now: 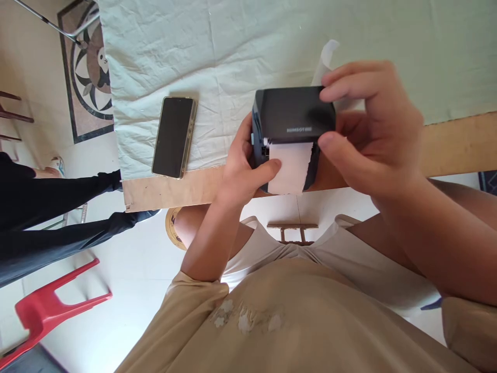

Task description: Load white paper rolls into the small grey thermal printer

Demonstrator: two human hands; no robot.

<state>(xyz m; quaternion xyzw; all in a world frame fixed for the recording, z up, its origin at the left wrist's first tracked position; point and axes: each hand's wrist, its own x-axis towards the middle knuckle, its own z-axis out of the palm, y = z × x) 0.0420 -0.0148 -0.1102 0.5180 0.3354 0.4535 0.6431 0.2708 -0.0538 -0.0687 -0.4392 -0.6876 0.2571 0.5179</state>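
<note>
A small black label printer [295, 111] sits near the table's front edge. White paper [290, 168] comes out from under its dark lid, toward me. My left hand [248, 166] grips the printer's left side, its thumb lying on the paper's left edge. My right hand [373, 124] holds the lid's right side between thumb and fingers; its lower fingers are partly hidden. Behind the printer a curled white strip [325, 59] rises. Whether the lid is fully closed cannot be made out.
A phone [173, 137] lies on the pale green cloth [240, 46] at left. The table's bare wooden edge [166, 191] runs in front. A person's dark-clothed legs [70, 207] and a red plastic chair [46, 308] are at left on the floor.
</note>
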